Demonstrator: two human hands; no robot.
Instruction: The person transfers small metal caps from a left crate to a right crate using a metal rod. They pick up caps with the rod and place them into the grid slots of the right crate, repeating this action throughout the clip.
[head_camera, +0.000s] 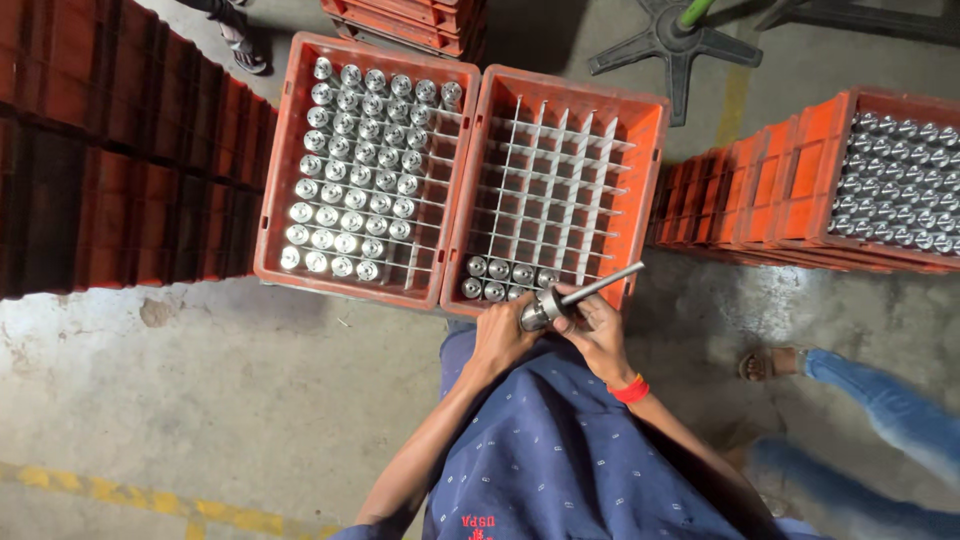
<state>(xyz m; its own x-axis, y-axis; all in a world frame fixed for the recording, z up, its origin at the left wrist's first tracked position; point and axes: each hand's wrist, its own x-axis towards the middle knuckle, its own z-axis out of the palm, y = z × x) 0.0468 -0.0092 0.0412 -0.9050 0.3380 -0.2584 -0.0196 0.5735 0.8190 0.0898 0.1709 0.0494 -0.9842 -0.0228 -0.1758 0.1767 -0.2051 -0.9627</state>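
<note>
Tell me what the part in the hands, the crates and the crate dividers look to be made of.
Cylindrical part with thin rod: bare metal, probably steel; silvery, with bright glints.
Orange crates: moulded plastic by the look; matte, uniform colour, ribbed walls.
Grid dividers: thin pale strips, maybe plastic or coated sheet; unclear.

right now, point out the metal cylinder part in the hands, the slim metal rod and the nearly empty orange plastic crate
shiny metal cylinder part (537, 311), head view, on its round end
slim metal rod (607, 281), head view, mid-shaft
nearly empty orange plastic crate (462, 230), head view, on its left wall
</note>
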